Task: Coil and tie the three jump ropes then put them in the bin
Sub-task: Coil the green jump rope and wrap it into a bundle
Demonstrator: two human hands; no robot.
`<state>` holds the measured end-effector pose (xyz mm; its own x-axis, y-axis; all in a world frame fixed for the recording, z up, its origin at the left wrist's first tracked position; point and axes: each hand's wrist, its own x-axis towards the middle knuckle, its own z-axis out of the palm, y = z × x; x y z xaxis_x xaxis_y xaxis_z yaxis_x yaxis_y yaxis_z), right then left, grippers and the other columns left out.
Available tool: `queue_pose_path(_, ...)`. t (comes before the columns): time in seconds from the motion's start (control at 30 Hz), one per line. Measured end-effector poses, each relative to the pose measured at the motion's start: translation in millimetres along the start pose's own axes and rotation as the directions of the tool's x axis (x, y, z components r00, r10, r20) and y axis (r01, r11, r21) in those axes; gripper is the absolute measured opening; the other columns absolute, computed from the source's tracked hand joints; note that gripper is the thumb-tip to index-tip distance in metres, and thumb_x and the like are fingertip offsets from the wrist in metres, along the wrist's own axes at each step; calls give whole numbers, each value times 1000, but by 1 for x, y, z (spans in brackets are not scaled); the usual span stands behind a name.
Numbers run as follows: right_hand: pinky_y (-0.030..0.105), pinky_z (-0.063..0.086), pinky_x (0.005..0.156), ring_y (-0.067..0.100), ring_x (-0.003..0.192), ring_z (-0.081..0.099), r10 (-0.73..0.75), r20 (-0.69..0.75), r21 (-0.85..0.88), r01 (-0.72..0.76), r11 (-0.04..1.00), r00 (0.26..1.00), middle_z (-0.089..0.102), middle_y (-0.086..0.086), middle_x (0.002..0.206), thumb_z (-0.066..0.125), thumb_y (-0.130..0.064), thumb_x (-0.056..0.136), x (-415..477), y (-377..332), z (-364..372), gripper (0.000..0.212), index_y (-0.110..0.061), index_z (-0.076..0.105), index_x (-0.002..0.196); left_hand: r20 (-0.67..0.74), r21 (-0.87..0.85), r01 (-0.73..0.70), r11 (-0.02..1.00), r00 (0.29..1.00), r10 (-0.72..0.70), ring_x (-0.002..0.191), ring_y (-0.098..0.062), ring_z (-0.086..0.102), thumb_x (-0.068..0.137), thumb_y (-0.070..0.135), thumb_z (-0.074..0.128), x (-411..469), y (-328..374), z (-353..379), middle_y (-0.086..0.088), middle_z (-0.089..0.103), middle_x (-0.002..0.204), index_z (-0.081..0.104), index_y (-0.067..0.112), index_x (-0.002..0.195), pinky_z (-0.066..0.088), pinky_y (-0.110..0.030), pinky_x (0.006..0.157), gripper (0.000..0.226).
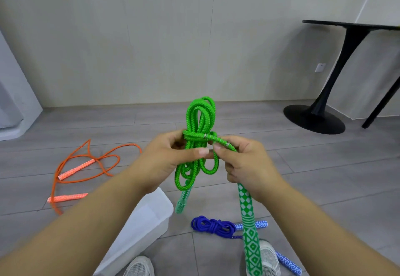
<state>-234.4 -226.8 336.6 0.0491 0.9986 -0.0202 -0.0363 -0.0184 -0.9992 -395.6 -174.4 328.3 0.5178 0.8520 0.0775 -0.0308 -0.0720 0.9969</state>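
- A grey plank floor (303,167) met a pale wall (151,37); a black table (350,25) stood at the upper right of the frame.
- The green rope (201,113) was held up at the centre of the frame, folded into long loops, with one turn wrapped crosswise around the bundle.
- The left hand (160,156) gripped the looped bundle at its middle, with the thumb laid across the front.
- The right hand (249,163) was curled around the top of a green patterned handle (249,221), thumb and forefinger pinching the rope end where it crossed the bundle.
- The second green handle (183,200) hung below the loops.
- The blue rope (213,226) lay coiled and tied on the floor at lower centre-right, just beside a grey shoe (267,256).
- The orange rope (86,156) sprawled loose on the floor at the left.
- The clear plastic bin (147,221) sat at lower centre-left, partly hidden by the left forearm; no rope showed in its visible part.
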Motion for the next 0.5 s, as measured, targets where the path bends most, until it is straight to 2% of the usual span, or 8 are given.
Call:
queue_pose_path(0.03,14,20,35,3,33,23,1,-12,8,-1,1000,1000,63,-4,54,51,-5,93,0,-1,0,16,-12,63,87,7,27,-3,1000,1000,3,104,-24,66,65,14,79,1,-2,-3,-13,70,109,66,11,110,51,-34,95,47)
queue_pose_path(0.13,14,21,35,4,33,23,5,-47,40,-3,999,999,69,8,73,52,-6,92,1,-1,-2,16,-12,65,85,30,137,-5,991,1000,1,120,-25,55,66,29,77,1,-4,-4,-1,67,118,63,29,118,40,-43,106,53)
queue_pose_path(0.27,14,23,34,4,34,25,-39,-68,-64,34,997,997,68,13,79,56,-8,91,3,2,-2,14,-13,67,85,-41,170,-10,985,999,18,106,-27,63,81,3,69,2,-6,2,-5,70,106,66,31,108,52,-31,92,40)
queue_pose_path(0.33,16,23,34,4,34,25,-74,-57,-120,67,991,996,64,3,64,60,-9,88,2,2,-2,11,-14,69,86,-48,209,-18,978,998,29,102,-29,64,81,4,69,2,-6,3,-10,70,105,68,35,104,53,-34,90,39)
queue_pose_path(0.4,14,25,35,2,33,29,-99,-30,-136,94,986,995,51,-11,45,65,-8,85,0,0,-3,8,-13,70,89,-62,220,-24,975,997,38,99,-29,65,79,11,73,1,-3,3,-14,69,106,69,40,101,53,-37,91,37)
queue_pose_path(0.5,7,30,37,-1,32,42,-133,-13,-177,129,976,991,48,-14,36,68,-6,81,-1,-5,-1,15,-7,69,96,-56,252,-35,967,997,51,99,-27,65,77,12,74,1,-1,4,-13,70,103,69,38,102,54,-37,89,36)
